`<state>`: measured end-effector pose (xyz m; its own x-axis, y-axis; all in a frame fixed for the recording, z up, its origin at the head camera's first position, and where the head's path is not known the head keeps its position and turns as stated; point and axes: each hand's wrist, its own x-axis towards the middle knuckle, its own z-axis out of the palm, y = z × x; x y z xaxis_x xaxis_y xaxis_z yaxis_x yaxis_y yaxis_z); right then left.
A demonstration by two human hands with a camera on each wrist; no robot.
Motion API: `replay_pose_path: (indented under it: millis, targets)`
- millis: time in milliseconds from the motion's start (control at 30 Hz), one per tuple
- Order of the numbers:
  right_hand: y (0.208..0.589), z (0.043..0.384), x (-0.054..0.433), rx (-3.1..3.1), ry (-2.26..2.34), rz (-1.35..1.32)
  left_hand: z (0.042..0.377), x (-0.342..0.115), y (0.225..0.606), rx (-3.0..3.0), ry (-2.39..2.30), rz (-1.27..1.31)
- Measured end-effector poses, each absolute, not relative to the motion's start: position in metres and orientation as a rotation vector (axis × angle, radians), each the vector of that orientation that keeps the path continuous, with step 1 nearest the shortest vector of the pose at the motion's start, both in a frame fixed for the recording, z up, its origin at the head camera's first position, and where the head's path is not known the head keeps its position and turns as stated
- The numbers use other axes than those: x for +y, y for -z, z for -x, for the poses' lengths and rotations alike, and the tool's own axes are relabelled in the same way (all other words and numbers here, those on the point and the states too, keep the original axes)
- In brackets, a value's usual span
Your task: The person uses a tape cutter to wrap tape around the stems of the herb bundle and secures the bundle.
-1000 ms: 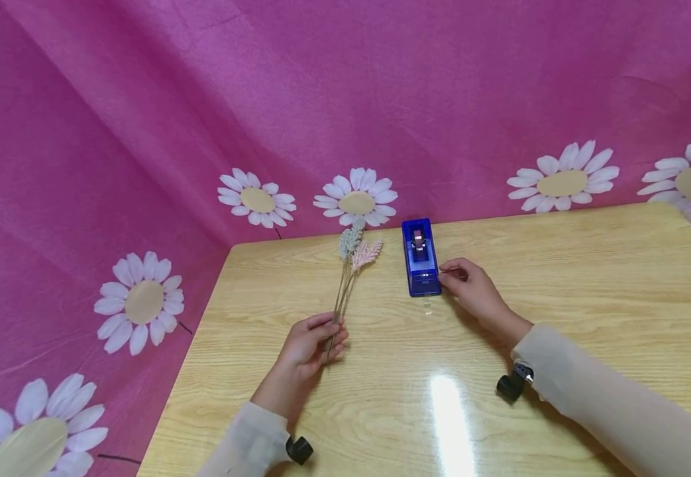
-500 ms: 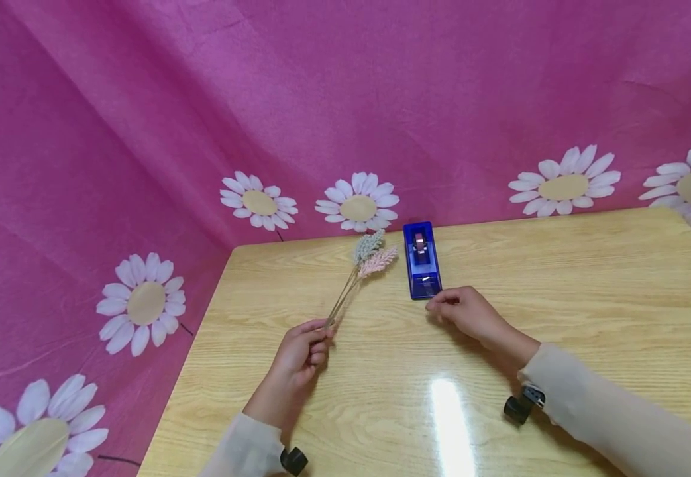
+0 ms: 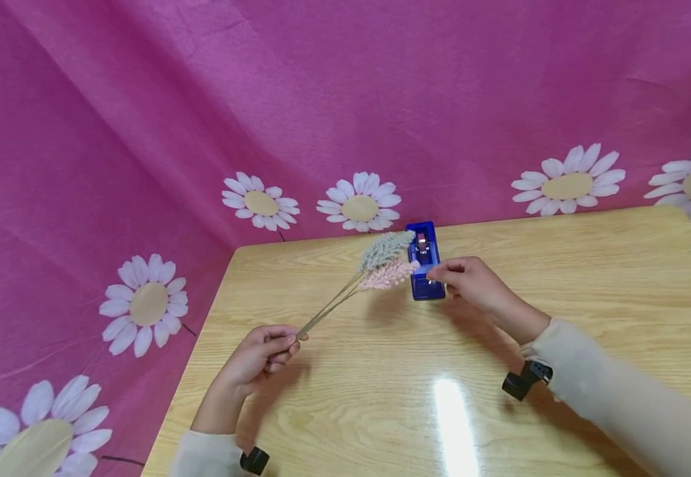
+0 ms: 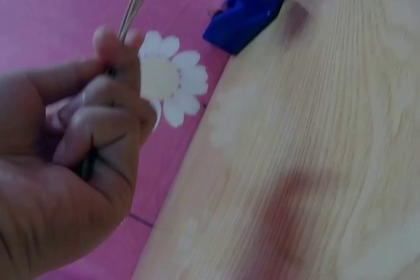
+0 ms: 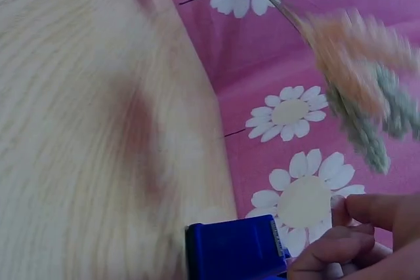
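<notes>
A grey-green sprig [image 3: 385,250] and a pink sprig [image 3: 389,275], side by side at the center of the head view, point their plumes to the upper right, the long axis of their thin stems [image 3: 330,308] running on a slant up from the lower left. The plume tips overlap the left edge of a blue tape dispenser [image 3: 428,288], which stands nearly upright in the frame, its roll toward the top; whether they touch cannot be told. Half a second earlier, the plumes were short of the dispenser and the stems stood steeper; the left hand [image 3: 264,354] has since moved toward the left of the frame, and the right hand [image 3: 470,285] has risen from below the dispenser's lower corner. The left hand pinches the stem ends between thumb and fingers, its other fingers curled, with shadows falling apart from it on the wood-grain tabletop [image 3: 351,411]. The right hand, at the dispenser's right side, brings thumb and forefinger together at the tips; whether they pinch anything is too small to tell. In the right wrist view the plumes blur at upper right, above those fingers. Behind hangs a magenta backdrop [image 3: 345,86] printed with white daisies.
</notes>
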<state>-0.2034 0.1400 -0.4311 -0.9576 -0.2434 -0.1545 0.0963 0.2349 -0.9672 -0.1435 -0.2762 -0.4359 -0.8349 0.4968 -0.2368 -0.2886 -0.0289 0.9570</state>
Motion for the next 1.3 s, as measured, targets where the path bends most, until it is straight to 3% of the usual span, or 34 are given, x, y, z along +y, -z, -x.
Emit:
replay_pose_path:
  millis: [233, 633, 833, 1300]
  targets:
    - [0.408, 0.214, 0.142, 2.048, 1.955, 0.137, 0.156, -0.276, 0.435, 1.77, -1.636, -0.482]
    - [0.388, 0.213, 0.14, 2.087, 1.847, 0.166, 0.205, -0.139, 0.426, 2.172, -1.29, -0.529]
    - [0.394, 0.207, 0.138, 2.088, 1.798, 0.142, 0.229, -0.093, 0.422, 2.209, -1.316, -0.608]
    - [0.409, 0.191, 0.135, 2.19, 1.76, 0.119, 0.246, -0.071, 0.412, 2.175, -1.399, -0.546]
